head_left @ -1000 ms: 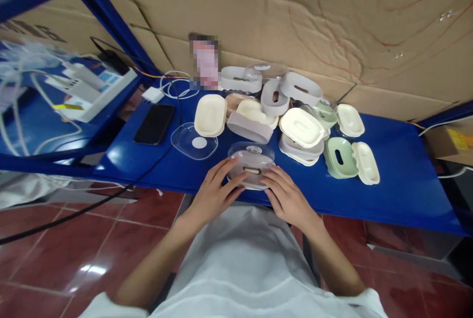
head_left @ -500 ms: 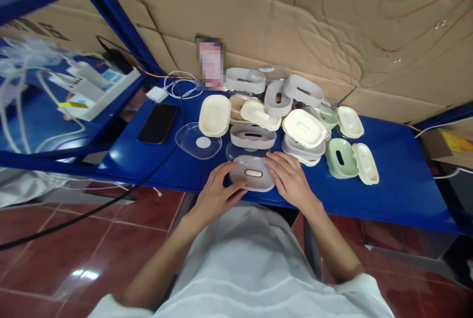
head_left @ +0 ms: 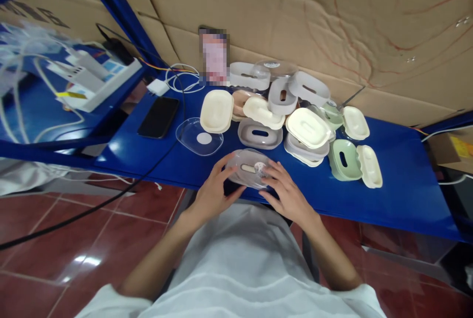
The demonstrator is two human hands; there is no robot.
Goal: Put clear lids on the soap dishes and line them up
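Note:
A grey oval soap box with a clear lid (head_left: pixel 248 169) on top sits at the near edge of the blue table (head_left: pixel 399 180). My left hand (head_left: pixel 214 191) grips its left side with curled fingers. My right hand (head_left: pixel 286 194) holds its right side, fingertips on the clear lid. Just behind stands another grey soap-box base (head_left: pixel 260 134) with a slot in its middle. A loose clear lid (head_left: pixel 198 136) lies to the left.
Several cream, grey and green soap-box parts (head_left: pixel 308 128) are piled at the back and right. A black phone (head_left: pixel 158 117) lies at the left, near a white charger and cables (head_left: pixel 173 81). Cardboard (head_left: pixel 295 17) lines the wall. A blue shelf (head_left: pixel 55 106) with white devices stands left.
The clear lid that lay behind the grey box is now on top of it, under my right fingers. Both hands stay on the box. The second grey base has settled flat behind it.

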